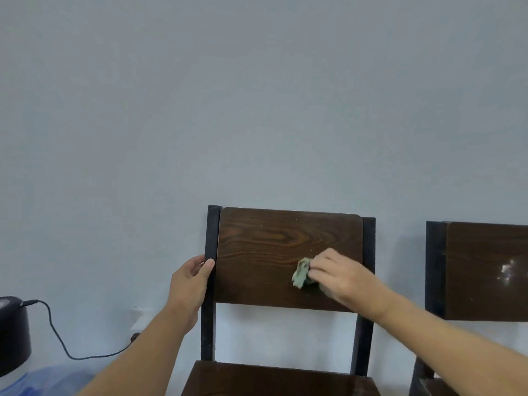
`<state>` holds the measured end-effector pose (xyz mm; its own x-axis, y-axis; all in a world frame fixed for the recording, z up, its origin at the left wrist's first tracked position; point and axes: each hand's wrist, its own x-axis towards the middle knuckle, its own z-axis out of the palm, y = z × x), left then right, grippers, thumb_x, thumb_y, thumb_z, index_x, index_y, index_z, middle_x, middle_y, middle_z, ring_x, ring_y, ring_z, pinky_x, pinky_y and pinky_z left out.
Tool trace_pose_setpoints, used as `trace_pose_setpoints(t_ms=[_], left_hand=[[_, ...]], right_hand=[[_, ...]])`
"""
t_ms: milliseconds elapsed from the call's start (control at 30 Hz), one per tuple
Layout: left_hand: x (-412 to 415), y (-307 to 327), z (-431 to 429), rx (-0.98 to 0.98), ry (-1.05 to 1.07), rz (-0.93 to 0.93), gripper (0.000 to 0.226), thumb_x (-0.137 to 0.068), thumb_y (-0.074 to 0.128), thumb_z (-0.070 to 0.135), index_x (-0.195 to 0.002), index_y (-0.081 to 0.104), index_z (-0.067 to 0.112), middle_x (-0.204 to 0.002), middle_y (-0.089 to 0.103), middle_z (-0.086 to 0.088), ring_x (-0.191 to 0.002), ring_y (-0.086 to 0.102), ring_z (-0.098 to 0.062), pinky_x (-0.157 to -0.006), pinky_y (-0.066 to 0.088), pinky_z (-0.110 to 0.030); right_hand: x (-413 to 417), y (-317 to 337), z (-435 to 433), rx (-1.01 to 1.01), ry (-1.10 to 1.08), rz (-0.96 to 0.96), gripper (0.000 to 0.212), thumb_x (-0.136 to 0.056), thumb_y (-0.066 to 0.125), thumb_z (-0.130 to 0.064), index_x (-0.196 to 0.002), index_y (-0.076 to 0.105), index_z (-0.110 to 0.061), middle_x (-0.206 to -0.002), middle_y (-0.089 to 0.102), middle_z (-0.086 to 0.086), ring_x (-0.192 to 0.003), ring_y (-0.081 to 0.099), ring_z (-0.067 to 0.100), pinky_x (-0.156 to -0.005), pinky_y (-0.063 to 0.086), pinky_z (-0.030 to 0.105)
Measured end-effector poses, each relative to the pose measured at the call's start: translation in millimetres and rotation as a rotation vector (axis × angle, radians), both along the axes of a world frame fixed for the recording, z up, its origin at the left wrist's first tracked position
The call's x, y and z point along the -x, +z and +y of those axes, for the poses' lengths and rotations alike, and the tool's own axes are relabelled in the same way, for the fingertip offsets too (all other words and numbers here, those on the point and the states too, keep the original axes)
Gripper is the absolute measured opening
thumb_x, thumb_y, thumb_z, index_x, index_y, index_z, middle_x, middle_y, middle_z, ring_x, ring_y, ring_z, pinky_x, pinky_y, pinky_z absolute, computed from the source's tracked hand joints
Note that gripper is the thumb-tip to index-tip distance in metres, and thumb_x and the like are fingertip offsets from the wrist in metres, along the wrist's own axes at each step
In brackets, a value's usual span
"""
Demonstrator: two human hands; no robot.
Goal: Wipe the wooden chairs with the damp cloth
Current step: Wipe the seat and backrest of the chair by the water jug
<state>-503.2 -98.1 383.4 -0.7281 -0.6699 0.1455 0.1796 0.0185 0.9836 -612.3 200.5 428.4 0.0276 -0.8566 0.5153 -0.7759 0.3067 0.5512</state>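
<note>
A dark wooden chair (265, 241) with black posts stands against the wall, its backrest facing me. My right hand (340, 277) presses a crumpled green cloth (302, 273) against the lower right part of the backrest. My left hand (190, 281) grips the chair's left black post (211, 252), thumb on the front. The chair's seat (274, 380) shows at the bottom edge. A second wooden chair (485, 270) stands at the right, cut off by the frame, with white smudges on its backrest.
A pale grey wall (257, 110) fills the background right behind the chairs. A black round device (13, 332) sits at the far left, with a black cable (63, 347) running to a wall socket (137, 335). Something blue (43, 378) lies below it.
</note>
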Motion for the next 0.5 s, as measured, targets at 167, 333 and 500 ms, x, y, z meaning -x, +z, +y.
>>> trace_pose_setpoints(t_ms=[167,333,500], left_hand=[[-0.8,-0.1,-0.3,-0.009,-0.003,0.011,0.048,-0.098,0.061,0.029,-0.143,0.055,0.012,-0.137,0.062,-0.006,-0.124,0.056,-0.023,-0.109,0.043,-0.039],[0.5,-1.1,0.3,-0.010,0.000,0.007,0.047,-0.098,0.061,0.028,-0.141,0.054,0.011,-0.126,0.064,-0.004,-0.117,0.059,-0.021,-0.104,0.046,-0.036],[2.2,-3.4,-0.6,0.002,-0.012,0.010,0.046,-0.100,0.057,0.028,-0.143,0.053,0.012,-0.128,0.059,0.000,-0.118,0.053,-0.018,-0.108,0.041,-0.039]], right_hand=[[10.4,52.7,-82.3,0.585,-0.027,-0.137,0.022,-0.086,0.064,0.008,-0.103,0.075,0.000,-0.099,0.073,0.011,-0.093,0.054,0.026,-0.083,0.052,0.041],[-25.2,-17.0,-121.3,0.106,0.125,-0.032,0.024,-0.098,0.048,0.004,-0.102,0.071,-0.001,-0.102,0.070,0.013,-0.091,0.056,0.028,-0.085,0.052,0.038],[3.1,15.6,-44.6,0.174,0.044,0.045,0.017,-0.098,0.057,-0.002,-0.101,0.073,0.000,-0.102,0.071,0.014,-0.090,0.063,0.028,-0.083,0.055,0.038]])
